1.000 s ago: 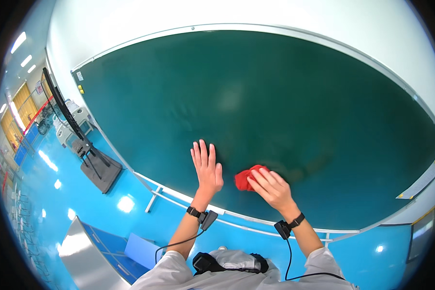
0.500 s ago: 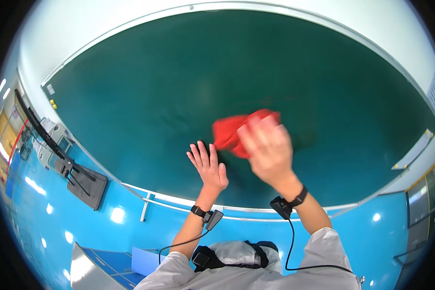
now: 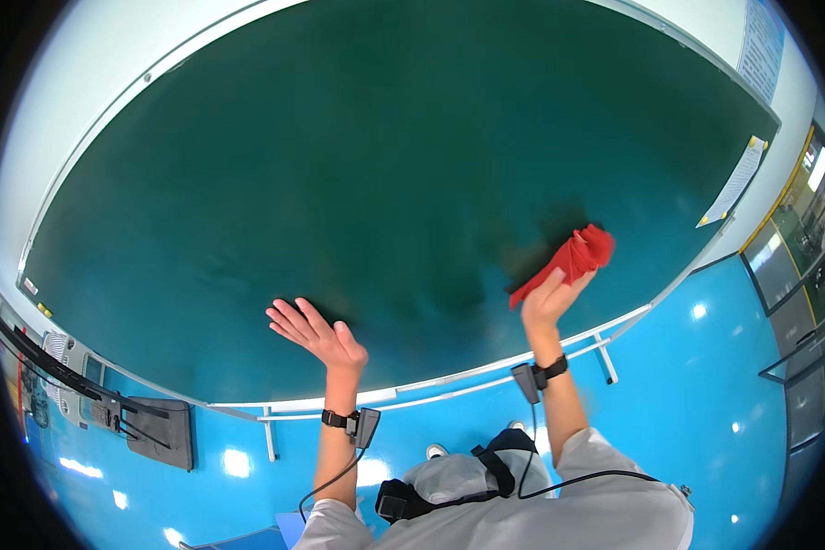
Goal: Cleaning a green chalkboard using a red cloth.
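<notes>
While your right hand (image 3: 548, 298) is up against the dark green board (image 3: 385, 165), its fingers are pressed together behind a red cloth (image 3: 570, 258), pinning it flat to the surface. That cloth is bunched and folded, fanning out beyond your fingertips toward the upper right, with a narrower tail trailing back down to the left beside your palm. Just past the cloth's far edge the board looks darker, a smudged patch above and left of your fingers.

Your left hand (image 3: 319, 332) is open, fingers spread wide and pointing up and to the left, palm laid on or just off the board; you can't tell from this angle whether the fingertips actually touch. It holds nothing. The two hands are well apart, with bare green board between them.

Each wrist carries a black band with a small dark box, the left wrist unit (image 3: 356, 423) and the right wrist unit (image 3: 533, 378), and thin cables run back toward your chest. Below your fingers, under the board's lower edge, runs a pale ledge rail (image 3: 431, 390), and beneath that the glossy blue floor (image 3: 687, 412). Far off past your right fingertips, a sheet of paper (image 3: 731, 183) hangs at the board's edge.
</notes>
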The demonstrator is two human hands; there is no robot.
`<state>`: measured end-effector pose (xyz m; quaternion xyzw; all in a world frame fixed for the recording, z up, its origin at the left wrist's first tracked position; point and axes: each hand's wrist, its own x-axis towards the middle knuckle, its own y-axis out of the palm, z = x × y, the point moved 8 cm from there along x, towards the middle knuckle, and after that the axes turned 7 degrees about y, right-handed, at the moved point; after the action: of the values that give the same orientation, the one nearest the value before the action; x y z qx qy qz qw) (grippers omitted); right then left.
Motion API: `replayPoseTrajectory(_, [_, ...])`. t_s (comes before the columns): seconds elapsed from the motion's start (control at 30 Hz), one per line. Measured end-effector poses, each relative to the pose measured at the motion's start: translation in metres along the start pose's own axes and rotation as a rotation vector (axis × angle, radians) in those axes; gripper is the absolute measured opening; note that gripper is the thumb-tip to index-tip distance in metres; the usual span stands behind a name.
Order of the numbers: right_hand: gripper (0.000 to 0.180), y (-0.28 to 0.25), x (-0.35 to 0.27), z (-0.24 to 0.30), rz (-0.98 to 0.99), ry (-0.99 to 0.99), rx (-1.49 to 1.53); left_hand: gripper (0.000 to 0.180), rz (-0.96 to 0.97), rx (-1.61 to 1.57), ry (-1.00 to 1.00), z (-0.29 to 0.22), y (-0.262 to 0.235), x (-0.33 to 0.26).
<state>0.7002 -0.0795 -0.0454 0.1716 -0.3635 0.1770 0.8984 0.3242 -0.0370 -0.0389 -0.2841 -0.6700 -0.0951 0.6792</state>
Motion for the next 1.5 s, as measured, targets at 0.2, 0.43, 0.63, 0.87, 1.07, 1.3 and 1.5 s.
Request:
replayPoseTrajectory(0.2, [0.047, 0.049, -0.064, 0.024, 0.367, -0.146, -0.017, 0.071, -0.094, -0.308, -0.241, -0.052, 0.001, 0.022])
replayPoseTrajectory(0.43, [0.037, 0.014, -0.031, 0.025, 0.381, -0.762, -0.331, 0.070, 0.159, -0.280, 0.114, -0.157, 0.055, 0.043])
replayPoseTrajectory(0.63, [0.068, -0.089, 0.092, -0.099, 0.227, -0.522, -0.266, 0.070, 0.113, -0.111, 0.088, -0.156, 0.065, 0.046])
replayPoseTrajectory(0.87, [0.047, -0.134, 0.135, -0.169, -0.047, 0.008, 0.162, 0.073, 0.072, 0.026, 0.102, -0.165, 0.069, 0.058])
replayPoseTrajectory(1.07, [0.055, -0.107, 0.107, -0.108, 0.001, -0.303, -0.202, 0.073, 0.222, -0.198, 0.206, -0.266, 0.108, 0.051])
replayPoseTrajectory(1.3, [0.054, -0.131, 0.217, -0.081, 0.073, -0.469, -0.191, 0.070, 0.138, 0.038, 0.222, -0.280, 0.131, 0.048])
replayPoseTrajectory(1.5, [0.058, -0.152, 0.330, -0.059, -0.011, -0.612, -0.166, 0.069, 0.097, 0.099, 0.199, -0.278, 0.132, 0.054])
